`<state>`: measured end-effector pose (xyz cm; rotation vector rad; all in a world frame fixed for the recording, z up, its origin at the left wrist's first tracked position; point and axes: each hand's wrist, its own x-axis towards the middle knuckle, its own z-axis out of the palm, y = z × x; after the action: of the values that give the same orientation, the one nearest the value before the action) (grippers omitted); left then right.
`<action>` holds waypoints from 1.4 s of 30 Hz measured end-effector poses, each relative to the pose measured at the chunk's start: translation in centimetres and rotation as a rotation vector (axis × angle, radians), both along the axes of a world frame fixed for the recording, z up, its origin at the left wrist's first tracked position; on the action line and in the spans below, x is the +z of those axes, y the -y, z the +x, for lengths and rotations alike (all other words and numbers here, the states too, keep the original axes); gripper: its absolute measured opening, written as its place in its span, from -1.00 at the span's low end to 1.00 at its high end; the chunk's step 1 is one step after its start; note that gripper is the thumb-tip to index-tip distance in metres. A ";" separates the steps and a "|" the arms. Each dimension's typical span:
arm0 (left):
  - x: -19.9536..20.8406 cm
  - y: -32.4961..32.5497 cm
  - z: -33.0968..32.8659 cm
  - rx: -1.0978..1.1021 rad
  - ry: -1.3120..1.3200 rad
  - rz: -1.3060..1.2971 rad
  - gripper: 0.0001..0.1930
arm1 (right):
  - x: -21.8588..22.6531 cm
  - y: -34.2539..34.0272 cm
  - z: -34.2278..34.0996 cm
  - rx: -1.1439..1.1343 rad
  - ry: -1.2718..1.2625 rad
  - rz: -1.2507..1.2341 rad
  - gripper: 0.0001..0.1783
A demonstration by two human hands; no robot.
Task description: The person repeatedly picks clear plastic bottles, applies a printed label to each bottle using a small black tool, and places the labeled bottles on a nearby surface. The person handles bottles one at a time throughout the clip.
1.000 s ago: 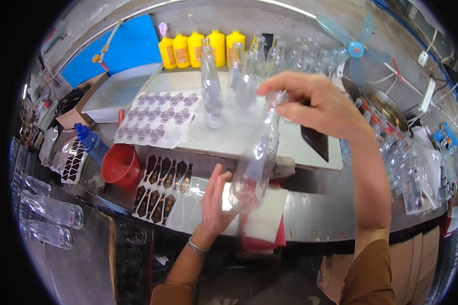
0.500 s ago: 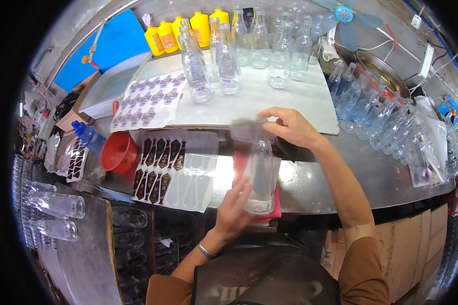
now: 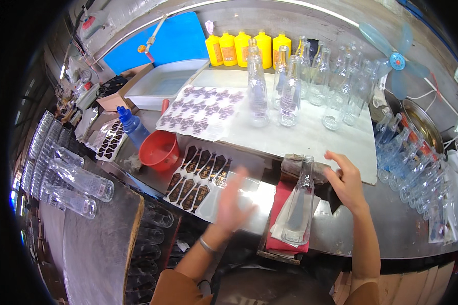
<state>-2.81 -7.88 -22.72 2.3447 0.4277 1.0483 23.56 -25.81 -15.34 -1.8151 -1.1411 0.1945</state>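
A clear glass bottle (image 3: pixel 301 208) lies on a narrow rest, its neck up against a worn block (image 3: pixel 290 165). Red cloth (image 3: pixel 280 201) and white paper lie under it. My right hand (image 3: pixel 350 184) is just right of the bottle's neck, index finger and thumb apart, holding nothing visible. A dark pointed shape (image 3: pixel 332 197) shows beside its fingers; whether it is a label or a gap I cannot tell. My left hand (image 3: pixel 232 203), blurred by motion, has its fingers stretched out over the sheet of dark tie-shaped labels (image 3: pixel 196 175), left of the bottle.
On the raised white board (image 3: pixel 310 137) stand several glass bottles (image 3: pixel 290 96) and a label sheet (image 3: pixel 201 109). Yellow bottles (image 3: pixel 241 48) line the back. A red bowl (image 3: pixel 159 151) sits left, more glass bottles (image 3: pixel 417 178) right. A fan (image 3: pixel 397 61) is at the back right.
Both hands have left the glass bottle, which now lies still on the rest. The left hand has moved left over the labels, the right hand to the neck's right. The view has shifted.
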 end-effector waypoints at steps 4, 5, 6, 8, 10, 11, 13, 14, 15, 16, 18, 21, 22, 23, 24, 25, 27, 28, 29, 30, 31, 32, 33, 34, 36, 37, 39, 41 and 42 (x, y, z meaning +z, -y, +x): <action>-1.1 -14.6 1.5 0.576 -0.032 0.295 -0.31 | -2.0 2.8 0.2 -0.039 -0.138 0.067 -0.66; -1.1 -16.6 1.4 0.646 -0.051 0.290 -0.35 | -2.7 3.2 0.1 -0.040 -0.143 0.097 -0.68; -1.0 -17.2 1.2 0.672 -0.191 0.242 -0.36 | -2.3 3.8 -0.3 -0.063 -0.199 0.045 -0.69; -0.9 -17.0 1.4 0.657 -0.352 0.239 -0.38 | -3.2 5.2 -0.7 -0.116 -0.254 0.038 -0.70; -1.3 -15.9 0.8 0.589 -0.408 0.338 -0.41 | -3.5 6.7 -1.4 -0.162 -0.365 0.019 -0.72; -1.3 -16.2 0.8 0.543 -0.372 0.358 -0.40 | -4.0 7.2 -1.3 -0.171 -0.383 0.029 -0.72; -0.8 -16.8 0.2 0.459 -0.300 0.394 -0.40 | -4.8 8.0 -1.3 -0.182 -0.419 0.046 -0.73; -0.5 -17.1 0.5 0.474 -0.266 0.448 -0.43 | -4.9 8.3 -1.5 -0.182 -0.428 0.048 -0.74; -0.8 -18.0 0.1 0.444 -0.240 0.429 -0.49 | -4.8 8.2 -1.8 -0.173 -0.450 0.044 -0.74; -1.4 -19.3 -0.6 0.412 -0.213 0.410 -0.54 | -4.6 8.2 -2.0 -0.167 -0.470 0.040 -0.75; -1.6 -20.7 -1.0 0.373 -0.022 0.469 -0.75 | -4.5 8.7 -2.4 -0.168 -0.493 0.040 -0.75; -0.6 -19.3 -0.9 0.406 0.033 0.171 -0.86 | -4.8 10.6 -3.1 -0.201 -0.518 0.054 -0.75; -0.2 -17.7 -0.3 0.432 0.085 -0.068 -0.85 | -5.0 11.1 -3.2 -0.219 -0.535 0.062 -0.76; -0.9 -17.3 -0.9 0.389 0.110 -0.488 -0.80 | -5.3 11.9 -3.5 -0.237 -0.557 0.059 -0.76; -0.4 -14.8 -0.1 0.267 0.122 -0.621 -0.78 | -5.5 12.3 -3.6 -0.241 -0.580 0.055 -0.76; 0.5 -12.0 0.5 0.147 0.132 -0.754 -0.76 | -5.7 12.6 -3.8 -0.251 -0.610 0.041 -0.76; 2.5 -5.1 2.1 -0.074 0.078 -0.825 -0.67 | -6.1 12.6 -4.4 -0.230 -0.633 0.031 -0.75; 4.0 -1.6 2.7 -0.143 -0.019 -0.622 -0.59 | -5.7 12.5 -4.8 -0.205 -0.638 0.021 -0.75; 5.4 1.5 3.2 -0.215 -0.107 -0.412 -0.51 | -5.4 12.2 -5.3 -0.181 -0.639 0.017 -0.75; 6.6 4.0 3.5 -0.270 -0.175 -0.248 -0.44 | -5.2 11.9 -5.8 -0.157 -0.644 0.039 -0.75; 7.0 6.0 3.8 -0.325 -0.242 -0.080 -0.36 | -4.9 11.8 -6.2 -0.148 -0.626 0.016 -0.75; 6.6 7.6 3.9 -0.333 -0.285 0.019 -0.33 | -4.9 11.8 -6.6 -0.136 -0.613 0.013 -0.75; 6.3 8.8 3.7 -0.334 -0.329 0.125 -0.30 | -5.0 11.7 -6.9 -0.118 -0.601 0.015 -0.75; 5.4 9.3 3.2 -0.340 -0.369 0.157 -0.26 | -5.0 11.8 -7.1 -0.093 -0.600 0.002 -0.75; 4.4 9.7 2.1 -0.360 -0.428 0.161 -0.31 | -5.1 11.7 -7.6 -0.076 -0.624 -0.007 -0.75; 4.2 9.6 1.7 -0.370 -0.457 0.163 -0.33 | -5.2 11.8 -7.8 -0.068 -0.636 -0.012 -0.75; 4.6 9.3 1.1 -0.453 -0.373 0.161 -0.41 | -6.1 11.7 -8.0 -0.041 -0.611 -0.010 -0.72; 4.6 9.1 1.3 -0.456 -0.298 0.044 -0.48 | -5.8 10.3 -8.5 -0.070 -0.597 -0.004 -0.72; 4.3 8.6 1.6 -0.408 -0.258 -0.070 -0.51 | -5.9 9.5 -8.5 -0.055 -0.610 0.005 -0.70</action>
<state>-1.25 -16.49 -18.45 2.3738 0.0669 0.5365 15.02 -35.34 -21.28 -1.6141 -0.6562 0.6611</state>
